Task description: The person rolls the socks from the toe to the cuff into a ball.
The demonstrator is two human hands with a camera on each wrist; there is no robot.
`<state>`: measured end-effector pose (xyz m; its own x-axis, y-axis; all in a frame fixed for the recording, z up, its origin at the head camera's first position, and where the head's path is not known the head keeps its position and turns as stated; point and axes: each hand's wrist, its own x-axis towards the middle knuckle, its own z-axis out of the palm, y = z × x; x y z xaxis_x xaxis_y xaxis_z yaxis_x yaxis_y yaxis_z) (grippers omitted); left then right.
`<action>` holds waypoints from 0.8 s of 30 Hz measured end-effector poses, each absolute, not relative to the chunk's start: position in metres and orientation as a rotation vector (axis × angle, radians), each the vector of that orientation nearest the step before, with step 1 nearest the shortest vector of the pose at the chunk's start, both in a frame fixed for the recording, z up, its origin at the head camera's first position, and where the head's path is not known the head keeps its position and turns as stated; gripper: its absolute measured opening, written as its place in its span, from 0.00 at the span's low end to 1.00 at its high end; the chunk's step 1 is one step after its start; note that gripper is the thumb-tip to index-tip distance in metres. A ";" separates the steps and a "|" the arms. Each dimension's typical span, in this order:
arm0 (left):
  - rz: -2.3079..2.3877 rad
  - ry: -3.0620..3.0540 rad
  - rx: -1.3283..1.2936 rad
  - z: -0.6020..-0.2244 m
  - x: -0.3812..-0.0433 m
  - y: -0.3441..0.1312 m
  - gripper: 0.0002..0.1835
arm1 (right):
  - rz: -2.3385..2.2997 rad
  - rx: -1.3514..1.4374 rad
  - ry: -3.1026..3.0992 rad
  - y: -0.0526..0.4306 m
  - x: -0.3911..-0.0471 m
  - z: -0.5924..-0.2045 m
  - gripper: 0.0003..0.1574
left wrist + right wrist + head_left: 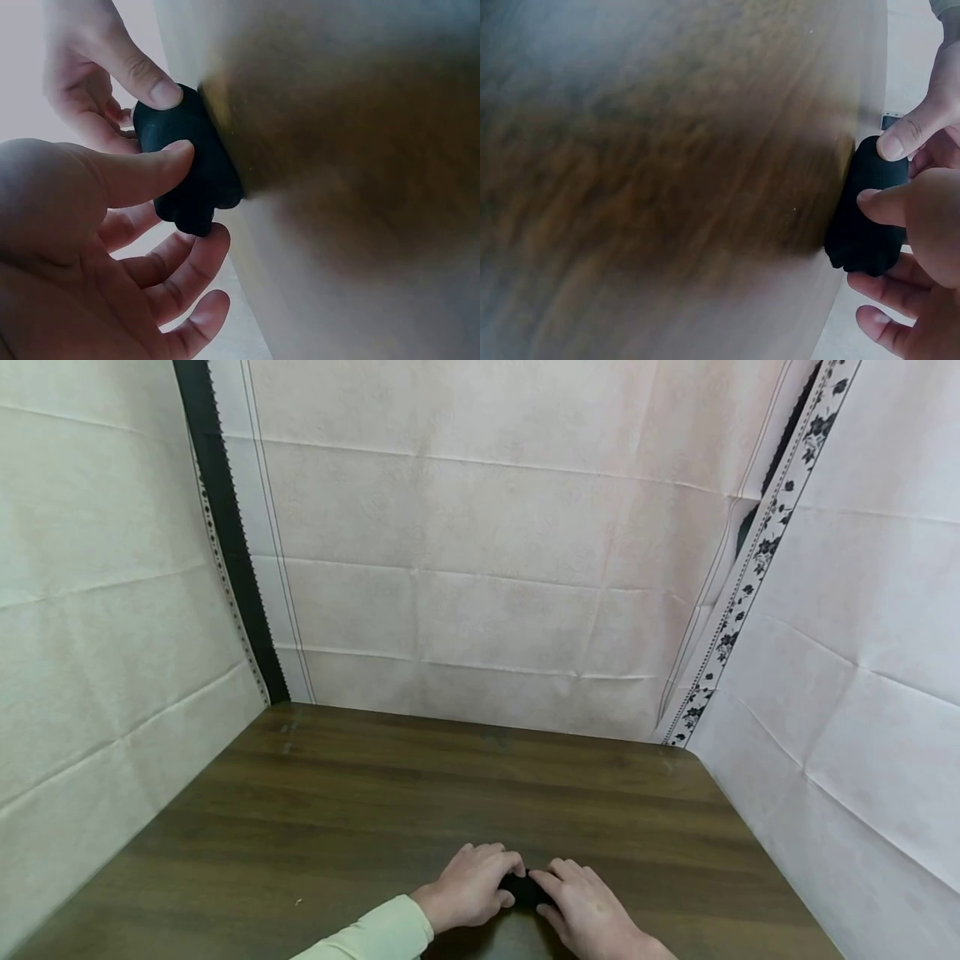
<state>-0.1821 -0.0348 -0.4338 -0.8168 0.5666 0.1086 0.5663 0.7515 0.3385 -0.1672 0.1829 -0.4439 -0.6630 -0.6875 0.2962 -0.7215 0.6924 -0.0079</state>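
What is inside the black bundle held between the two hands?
Only the outside of the black bundle shows, gripped by the left hand and right hand. Its inside is covered, so whether it contains anything cannot be told.

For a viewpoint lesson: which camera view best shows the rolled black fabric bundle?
The left wrist: the rolled black fabric bundle looks largest there, lumpy end visible. Right wrist shows it smaller, nearer the edge; the head view, only a small dark patch between left hand and right hand.
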 end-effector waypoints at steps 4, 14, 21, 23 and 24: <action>0.549 2.943 0.960 -0.433 -0.181 -0.035 0.12 | 0.196 1.114 -2.553 0.183 -0.168 -0.446 0.25; 0.544 2.964 0.946 -0.434 -0.182 -0.035 0.10 | 0.236 1.110 -2.404 0.181 -0.170 -0.451 0.29; 0.597 2.925 0.886 -0.435 -0.183 -0.034 0.15 | 0.224 1.125 -2.532 0.182 -0.169 -0.449 0.23; 0.606 2.918 0.884 -0.435 -0.182 -0.034 0.18 | 0.211 1.125 -2.580 0.182 -0.169 -0.447 0.22; 0.607 2.919 0.888 -0.435 -0.182 -0.034 0.18 | 0.209 1.128 -2.597 0.182 -0.169 -0.447 0.22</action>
<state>-0.1818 -0.0342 -0.4353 -0.8366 0.5415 0.0830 0.5297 0.7609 0.3748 -0.1694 0.1819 -0.4468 -0.6461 -0.6882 0.3300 -0.7321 0.6811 -0.0131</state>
